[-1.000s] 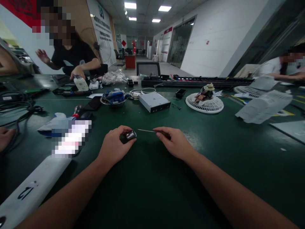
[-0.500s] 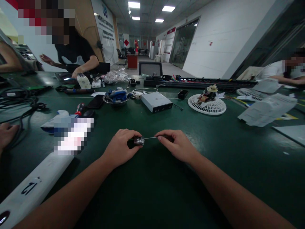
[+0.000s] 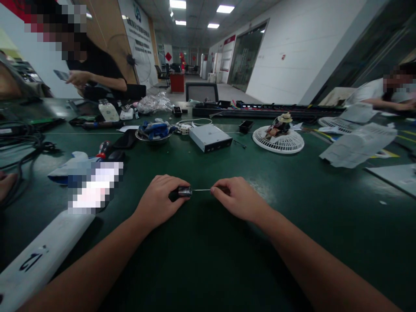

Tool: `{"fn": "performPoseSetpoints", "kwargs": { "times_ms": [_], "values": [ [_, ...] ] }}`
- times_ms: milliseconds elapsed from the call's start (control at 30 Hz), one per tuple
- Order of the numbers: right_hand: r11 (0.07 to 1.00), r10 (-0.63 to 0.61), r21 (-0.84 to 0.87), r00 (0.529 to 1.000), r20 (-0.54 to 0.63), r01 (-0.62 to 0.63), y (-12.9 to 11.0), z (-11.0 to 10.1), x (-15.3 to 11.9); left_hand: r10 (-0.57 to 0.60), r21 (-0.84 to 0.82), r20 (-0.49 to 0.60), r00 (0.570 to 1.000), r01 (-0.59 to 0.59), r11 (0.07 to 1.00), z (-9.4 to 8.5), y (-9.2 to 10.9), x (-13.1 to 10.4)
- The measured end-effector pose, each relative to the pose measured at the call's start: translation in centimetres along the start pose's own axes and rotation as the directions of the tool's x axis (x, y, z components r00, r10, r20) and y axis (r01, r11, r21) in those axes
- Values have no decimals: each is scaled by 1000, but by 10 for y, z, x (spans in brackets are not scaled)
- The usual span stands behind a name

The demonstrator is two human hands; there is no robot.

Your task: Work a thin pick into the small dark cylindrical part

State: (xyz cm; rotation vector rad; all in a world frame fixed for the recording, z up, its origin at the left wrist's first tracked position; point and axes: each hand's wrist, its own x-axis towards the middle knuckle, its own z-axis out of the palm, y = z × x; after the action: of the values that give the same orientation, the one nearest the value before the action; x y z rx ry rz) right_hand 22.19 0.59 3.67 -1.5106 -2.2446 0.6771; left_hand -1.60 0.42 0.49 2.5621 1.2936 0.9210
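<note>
Well, leftmost lies a long white thing [image 3: 42, 264]. The left hand [image 3: 159, 200] pinches a little shiny can [image 3: 184, 191]. A gray box [image 3: 210, 136] sits behind. The right hand [image 3: 242, 199] pinches a thin stick [image 3: 201, 190] pointing at the can, left of a white grate [image 3: 286, 145].

Along the far edge of the worktop [image 3: 201, 251], a long black unit [image 3: 276, 113] with coloured wires, right of some crumpled clear plastic [image 3: 154, 104]. Nearer, from left to right, a metal bowl [image 3: 155, 139] holding blue-and-white material [image 3: 156, 129], a silver box-shaped drive [image 3: 209, 136], a small black tray [image 3: 246, 126] and a round white grille [image 3: 282, 147]. Toward the left edge, tangled black cables [image 3: 22, 151]; toward the right edge, a translucent white piece [image 3: 357, 146].
</note>
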Motion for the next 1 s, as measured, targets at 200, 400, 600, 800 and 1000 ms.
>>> {"fn": "performPoseSetpoints", "kwargs": {
  "times_ms": [200, 400, 600, 800, 1000],
  "values": [
    [996, 12, 92, 999, 42, -16, -4, -1, -1, -41, 1, 1, 999, 41, 999, 0, 0, 0],
    [990, 118, -60, 984, -135, -127, 3, 2, 1, -114, 42, -9, 993, 114, 993, -1, 0, 1],
    [986, 149, 99, 967, -205, -131, 8, 9, 4, -97, 41, -11, 995, 97, 994, 1, -3, 0],
    [995, 22, 98, 992, -124, -10, 8, 25, 13, -96, 29, 12, 995, 95, 995, 2, -3, 0],
    [993, -23, 113, 996, -91, 34, 4, 29, 16, -41, 5, 20, 999, 41, 999, 4, -4, -1]
  ]
}}
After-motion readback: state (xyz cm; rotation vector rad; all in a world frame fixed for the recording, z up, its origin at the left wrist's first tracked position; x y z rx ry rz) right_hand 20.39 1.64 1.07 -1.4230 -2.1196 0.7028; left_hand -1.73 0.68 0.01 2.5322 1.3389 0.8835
